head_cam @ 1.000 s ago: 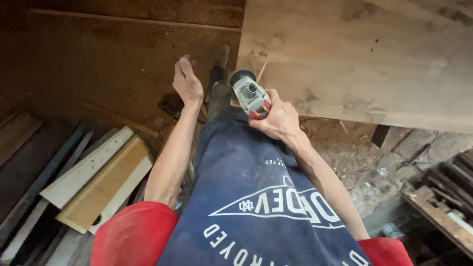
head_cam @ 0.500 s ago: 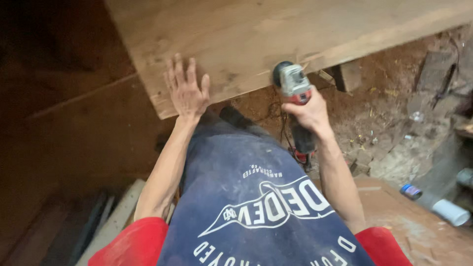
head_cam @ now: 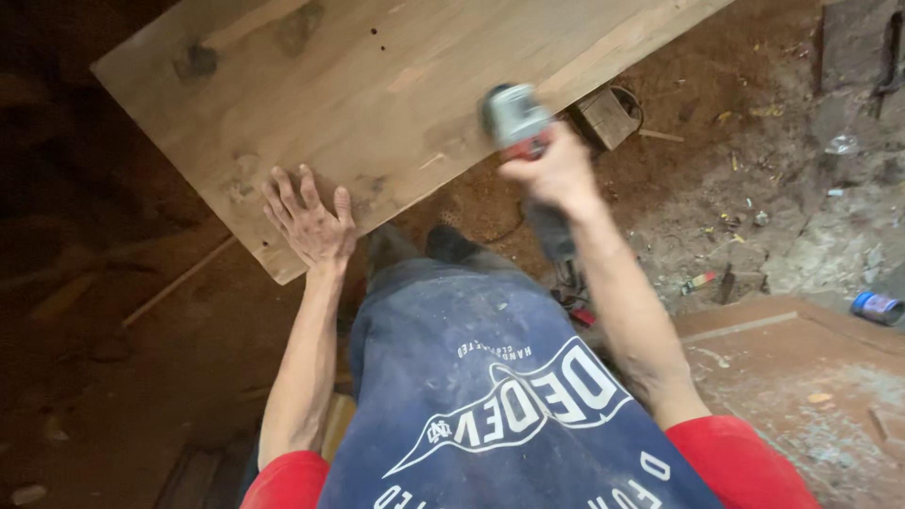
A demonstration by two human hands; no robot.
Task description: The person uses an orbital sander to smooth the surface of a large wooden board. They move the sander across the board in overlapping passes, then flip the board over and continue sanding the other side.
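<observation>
Left hand [head_cam: 306,219] still spread flat on board [head_cam: 377,85]; right hand [head_cam: 556,174], gripping sander [head_cam: 514,113], moved up.

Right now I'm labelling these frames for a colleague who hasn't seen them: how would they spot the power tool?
Find the large pale wooden board lying slantwise across the top of the view. At its near edge, the right hand grips a handheld power tool with a grey head and red trim, resting on the wood. It is the only grey and red thing there; the left hand lies flat and empty.
</observation>
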